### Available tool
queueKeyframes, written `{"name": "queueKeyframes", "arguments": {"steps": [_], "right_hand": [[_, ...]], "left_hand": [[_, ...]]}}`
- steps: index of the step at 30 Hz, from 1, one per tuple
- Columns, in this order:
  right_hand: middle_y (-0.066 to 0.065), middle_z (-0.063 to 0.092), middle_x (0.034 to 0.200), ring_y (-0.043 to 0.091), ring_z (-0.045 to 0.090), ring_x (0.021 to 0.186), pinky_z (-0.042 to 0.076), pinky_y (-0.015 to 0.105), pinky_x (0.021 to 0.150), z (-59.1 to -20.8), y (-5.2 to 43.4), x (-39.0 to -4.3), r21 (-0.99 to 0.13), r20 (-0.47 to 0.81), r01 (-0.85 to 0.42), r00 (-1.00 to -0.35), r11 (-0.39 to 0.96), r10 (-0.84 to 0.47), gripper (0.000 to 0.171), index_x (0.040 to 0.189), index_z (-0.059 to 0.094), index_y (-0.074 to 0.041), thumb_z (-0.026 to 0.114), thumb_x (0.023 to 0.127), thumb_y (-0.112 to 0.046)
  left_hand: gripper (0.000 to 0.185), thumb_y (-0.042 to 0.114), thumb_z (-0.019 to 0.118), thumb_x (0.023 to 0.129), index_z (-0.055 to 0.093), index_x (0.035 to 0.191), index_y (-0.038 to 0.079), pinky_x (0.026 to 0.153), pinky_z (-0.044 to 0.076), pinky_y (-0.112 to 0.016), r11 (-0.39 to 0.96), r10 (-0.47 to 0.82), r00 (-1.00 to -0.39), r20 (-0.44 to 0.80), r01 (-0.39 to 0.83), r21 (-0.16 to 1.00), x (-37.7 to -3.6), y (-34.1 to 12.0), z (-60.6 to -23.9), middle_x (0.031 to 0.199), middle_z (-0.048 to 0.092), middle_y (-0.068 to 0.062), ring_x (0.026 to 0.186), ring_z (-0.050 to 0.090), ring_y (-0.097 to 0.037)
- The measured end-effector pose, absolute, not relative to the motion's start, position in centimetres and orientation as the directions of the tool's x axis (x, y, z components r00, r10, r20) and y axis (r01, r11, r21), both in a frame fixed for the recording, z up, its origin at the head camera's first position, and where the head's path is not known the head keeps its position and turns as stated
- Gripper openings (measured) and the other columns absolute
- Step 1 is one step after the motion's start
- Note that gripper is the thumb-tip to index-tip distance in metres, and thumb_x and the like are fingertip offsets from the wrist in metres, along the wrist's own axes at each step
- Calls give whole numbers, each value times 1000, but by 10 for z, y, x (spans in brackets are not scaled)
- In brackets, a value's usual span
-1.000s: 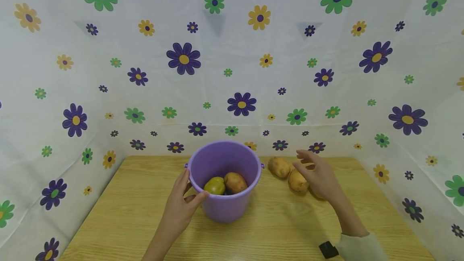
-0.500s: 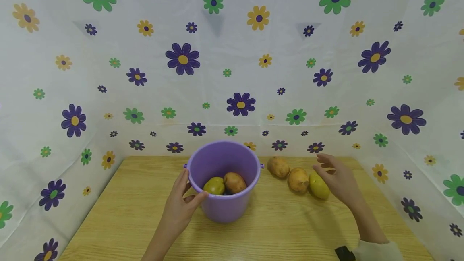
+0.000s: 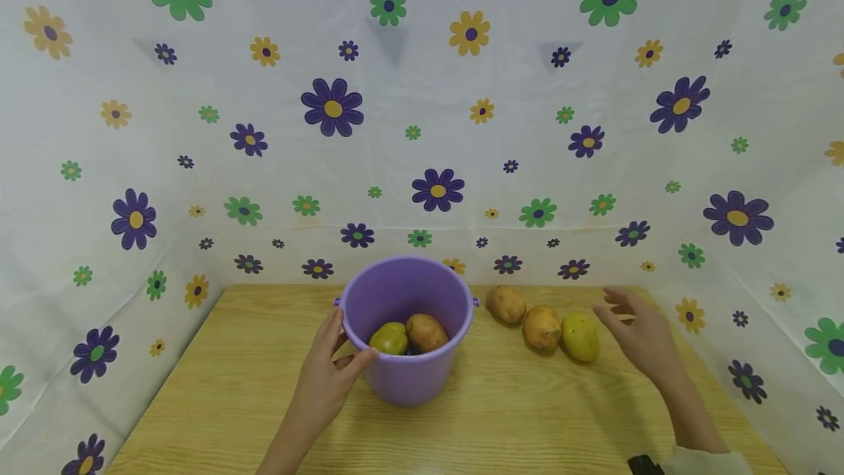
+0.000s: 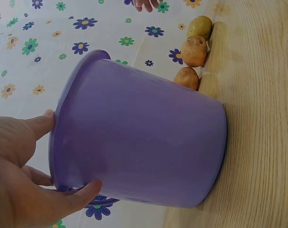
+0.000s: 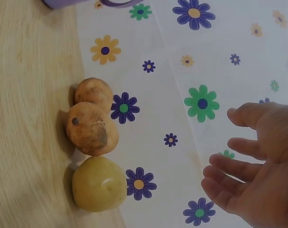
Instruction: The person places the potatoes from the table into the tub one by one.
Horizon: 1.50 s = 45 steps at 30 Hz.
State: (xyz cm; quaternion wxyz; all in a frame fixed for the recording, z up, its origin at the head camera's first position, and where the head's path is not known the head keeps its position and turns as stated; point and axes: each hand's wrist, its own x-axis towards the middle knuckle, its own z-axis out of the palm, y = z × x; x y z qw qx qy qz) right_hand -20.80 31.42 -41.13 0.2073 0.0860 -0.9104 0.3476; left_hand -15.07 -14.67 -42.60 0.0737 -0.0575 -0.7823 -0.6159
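Note:
A purple bucket (image 3: pixel 412 380) stands upright on the wooden table. My left hand (image 3: pixel 327 372) holds it at the left of its rim, with the thumb on the outer wall, as the left wrist view also shows. Inside lie a green fruit (image 3: pixel 389 339) and a brown potato (image 3: pixel 426 333); what is under them is mostly hidden. To the right of the bucket, two potatoes (image 3: pixel 542 328) and a smooth yellow-green fruit (image 3: pixel 580 337) sit in a slanting row. My right hand (image 5: pixel 263 166) hovers just right of that fruit, fingers loosely bent and holding nothing.
A white cloth (image 3: pixel 395 130) printed with flowers hangs behind the wooden table (image 3: pixel 264 358) and along both sides. A small black object (image 3: pixel 645 465) is at the right sleeve (image 3: pixel 705 462).
My right hand has moved to the right, off the potatoes and past the yellow-green fruit, which now shows in full. The left hand and the bucket have stayed in place.

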Motion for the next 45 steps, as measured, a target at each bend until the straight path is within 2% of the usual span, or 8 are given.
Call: {"name": "queueKeyframes", "arguments": {"steps": [3, 6, 8, 10, 21, 26, 31, 45], "right_hand": [[35, 62, 127, 47, 64, 107, 48, 5, 77, -412, 316, -207, -599, 426, -289, -905, 747, -9, 46, 135, 56, 12, 65, 104, -21], [37, 60, 128, 49, 63, 107, 62, 31, 83, -413, 317, -205, -606, 383, -253, -924, 754, -1, 51, 137, 54, 14, 63, 106, -25], [38, 58, 130, 51, 62, 108, 62, 52, 83, -415, 318, -204, -608, 343, -218, -939, 763, 5, 54, 139, 51, 14, 61, 107, -29], [39, 56, 132, 52, 61, 110, 59, 63, 85, -418, 319, -205, -610, 308, -190, -951, 769, 9, 57, 140, 49, 14, 58, 108, -32], [40, 56, 132, 53, 60, 112, 62, 57, 79, -440, 323, -209, -599, 246, -144, -969, 788, 9, 58, 141, 49, 14, 58, 107, -32], [41, 54, 134, 54, 58, 116, 61, 58, 82, -452, 321, -209, -615, 188, -91, -982, 783, 33, 59, 142, 47, 15, 59, 107, -31], [42, 51, 136, 52, 57, 117, 61, 54, 82, -461, 317, -209, -638, 133, -34, -989, 770, 66, 62, 144, 44, 15, 59, 107, -32], [49, 43, 138, 59, 55, 118, 55, 65, 93, -489, 311, -214, -660, 53, 72, -989, 748, 141, 67, 144, 36, 22, 56, 107, -30]], "left_hand": [[94, 18, 79, 94, 19, 163, -1, 107, 53, -40, 241, -4, -983, 182, 176, 954, -151, -147, -426, 171, 11, -19, 146, 38, -43], [94, 19, 79, 94, 19, 163, -1, 106, 53, -38, 251, -6, -983, 182, 175, 952, -151, -147, -426, 171, 12, -19, 146, 38, -42], [94, 19, 79, 94, 18, 163, -1, 107, 53, -39, 251, -4, -983, 183, 176, 952, -151, -147, -426, 171, 11, -19, 146, 38, -42], [94, 19, 79, 94, 18, 163, -1, 107, 52, -42, 251, -2, -983, 183, 177, 952, -150, -147, -426, 171, 11, -19, 146, 38, -42], [94, 16, 78, 94, 18, 163, -2, 107, 52, -43, 237, -1, -984, 178, 173, 956, -150, -147, -425, 171, 10, -20, 146, 37, -43], [94, 16, 78, 94, 18, 163, -3, 108, 52, -44, 237, -1, -985, 175, 170, 957, -150, -147, -424, 171, 10, -20, 146, 37, -43], [93, 17, 78, 94, 18, 163, -3, 105, 54, -37, 239, 3, -982, 188, 183, 953, -150, -148, -425, 170, 12, -19, 146, 38, -42], [94, 20, 78, 94, 18, 163, -2, 105, 54, -40, 236, 5, -980, 201, 197, 952, -151, -148, -428, 170, 13, -18, 146, 38, -43]]}}
